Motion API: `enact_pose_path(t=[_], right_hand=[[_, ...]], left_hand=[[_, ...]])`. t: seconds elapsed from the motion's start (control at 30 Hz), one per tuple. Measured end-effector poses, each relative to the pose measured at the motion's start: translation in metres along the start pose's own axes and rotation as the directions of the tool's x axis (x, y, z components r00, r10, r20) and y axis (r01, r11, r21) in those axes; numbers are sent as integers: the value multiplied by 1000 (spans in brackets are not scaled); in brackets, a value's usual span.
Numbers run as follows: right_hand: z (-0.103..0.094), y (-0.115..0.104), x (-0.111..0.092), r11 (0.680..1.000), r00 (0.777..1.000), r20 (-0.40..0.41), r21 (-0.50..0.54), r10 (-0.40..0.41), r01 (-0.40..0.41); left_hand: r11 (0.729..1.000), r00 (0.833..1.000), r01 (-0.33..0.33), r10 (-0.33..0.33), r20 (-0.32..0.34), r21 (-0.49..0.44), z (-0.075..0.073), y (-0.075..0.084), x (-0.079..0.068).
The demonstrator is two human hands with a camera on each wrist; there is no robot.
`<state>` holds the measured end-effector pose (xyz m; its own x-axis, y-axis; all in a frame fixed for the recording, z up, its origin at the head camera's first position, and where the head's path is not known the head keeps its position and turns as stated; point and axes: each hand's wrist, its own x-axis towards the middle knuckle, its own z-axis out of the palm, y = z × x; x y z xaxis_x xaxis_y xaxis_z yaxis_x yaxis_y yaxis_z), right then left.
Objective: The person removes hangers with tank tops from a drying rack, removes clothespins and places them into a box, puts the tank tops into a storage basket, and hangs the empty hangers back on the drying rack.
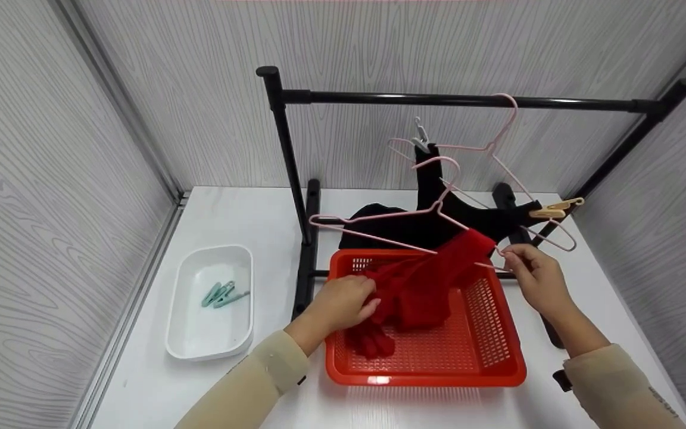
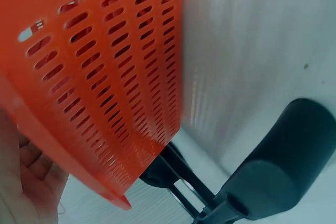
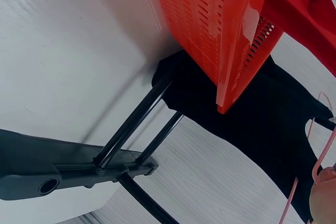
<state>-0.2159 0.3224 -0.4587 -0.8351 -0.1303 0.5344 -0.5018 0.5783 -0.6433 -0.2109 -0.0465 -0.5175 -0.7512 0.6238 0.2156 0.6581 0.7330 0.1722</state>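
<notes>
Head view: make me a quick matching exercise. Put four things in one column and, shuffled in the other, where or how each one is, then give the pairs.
Things
1. Red garment
2. Black garment
3. Teal clothespins
4. Right hand

Places and states
A. Inside the white tray
B. Pinching one end of the near pink hanger
C. Clipped to the far pink hanger, which hooks over the rail
D. Partly over the near pink hanger, partly in the basket

Pairs: 1-D, 2-C, 3-A, 4-B
</notes>
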Motion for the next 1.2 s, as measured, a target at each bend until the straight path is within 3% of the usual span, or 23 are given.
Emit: enact_pose_path(t=[0.13, 0.23, 0.4, 0.5, 0.8, 1.03, 1.13, 1.2], right_hand=[[0, -3, 0, 1000, 1000, -9, -8, 4, -4], [0, 9, 0, 1000, 1000, -3, 2, 5, -5], [-1, 12, -2, 1000, 1000, 16, -4, 18, -18], [-2, 12, -2, 999, 999, 22, -15, 32, -31], [-2, 13, -2, 999, 999, 22, -8, 39, -39], [0, 13, -1, 999, 999, 8, 1, 39, -39], [0, 14, -1, 999, 999, 7, 7, 38, -38], [0, 14, -1, 999, 999, 11, 8, 45, -45]], left_hand=[[1000, 996, -5, 5, -85, 3, -13, -1, 3], [1000, 985, -17, 19, -169, 9, -25, -3, 6], [998, 937, -52, 59, -345, 29, -42, -10, 11], [997, 908, -66, 75, -412, 36, -52, -13, 14], [994, 855, -71, 104, -508, 84, -81, -23, 20], [998, 817, -50, 62, -573, 37, -96, -28, 26], [998, 806, -50, 54, -590, 24, -99, -30, 28], [999, 807, -42, 52, -588, 31, -99, -32, 30]])
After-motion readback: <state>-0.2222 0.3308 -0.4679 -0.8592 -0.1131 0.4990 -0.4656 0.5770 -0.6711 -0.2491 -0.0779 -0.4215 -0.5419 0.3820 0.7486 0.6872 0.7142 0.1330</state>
